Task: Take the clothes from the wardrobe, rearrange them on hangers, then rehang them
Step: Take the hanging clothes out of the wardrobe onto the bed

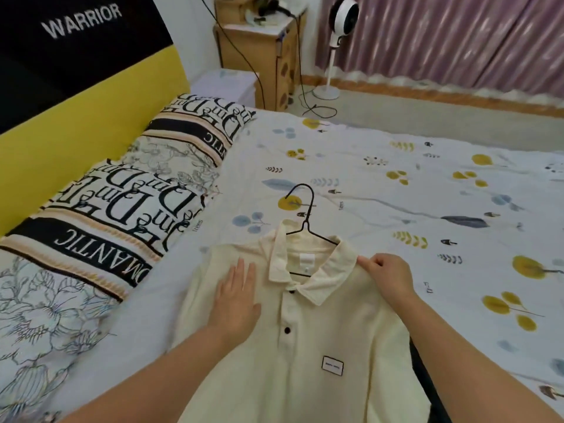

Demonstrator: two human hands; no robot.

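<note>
A cream polo shirt (320,337) lies flat on the bed, front up, with dark buttons and a small chest label. A black wire hanger (306,215) sits inside its collar, hook pointing away from me. My left hand (238,297) presses flat with straight fingers on the shirt's left shoulder. My right hand (387,277) pinches the shirt's fabric at the right shoulder, just beside the collar. A dark garment (427,380) shows as a strip under the shirt's right side.
The floral bedsheet (427,190) covers the bed. Lettered pillows (128,206) line the yellow headboard (61,141) on the left. Beyond the bed stand a wooden cabinet (259,47), a white floor fan (338,25) and purple curtains (457,35).
</note>
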